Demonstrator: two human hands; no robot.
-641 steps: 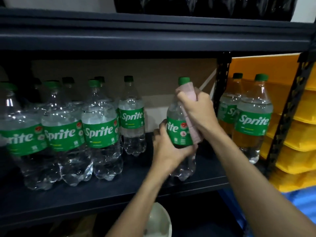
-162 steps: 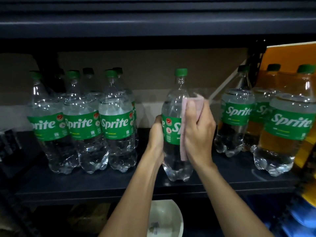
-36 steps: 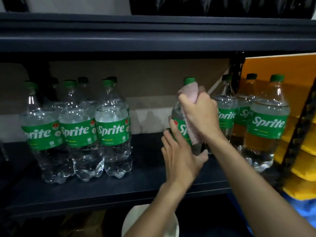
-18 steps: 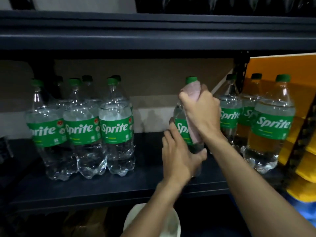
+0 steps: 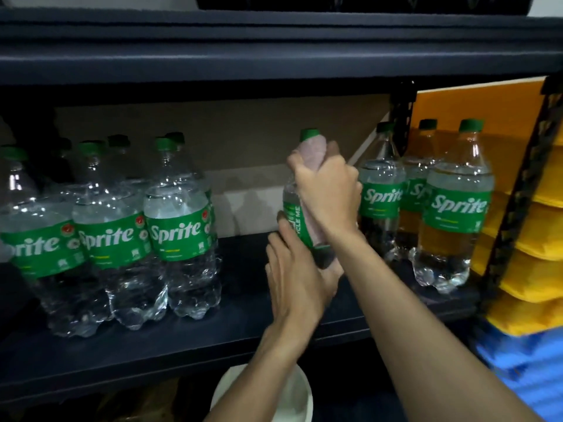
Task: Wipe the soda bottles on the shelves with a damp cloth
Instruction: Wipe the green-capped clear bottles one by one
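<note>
At the bottom centre of the frame, under the forearms, sits a white bowl (image 5: 297,397) below the shelf level. Above it the front edge of the dark shelf board (image 5: 137,351) runs across the frame. The left hand (image 5: 300,278) reaches up from the lower centre and grips the lower body of a soda bottle (image 5: 293,214), fingers lying up its left side and thumb wrapped round the right; it hides the base, so whether the bottle stands on the board cannot be told. The right hand (image 5: 330,190) comes in from the lower right and is clamped round a pink cloth (image 5: 313,152) wrapped about the bottle's neck and shoulder, just under the green cap. The cloth hangs down the bottle's right side behind the wrist.

At left centre a cluster of clear Sprite bottles (image 5: 179,236) stands upright on the board, labels facing out. To the right of the hands three more Sprite bottles (image 5: 455,208) stand close together. Stacked yellow bins (image 5: 536,245) fill the right edge beyond a black upright. Brown cardboard (image 5: 237,138) backs the bay, and the upper shelf (image 5: 274,59) spans the top of the frame.
</note>
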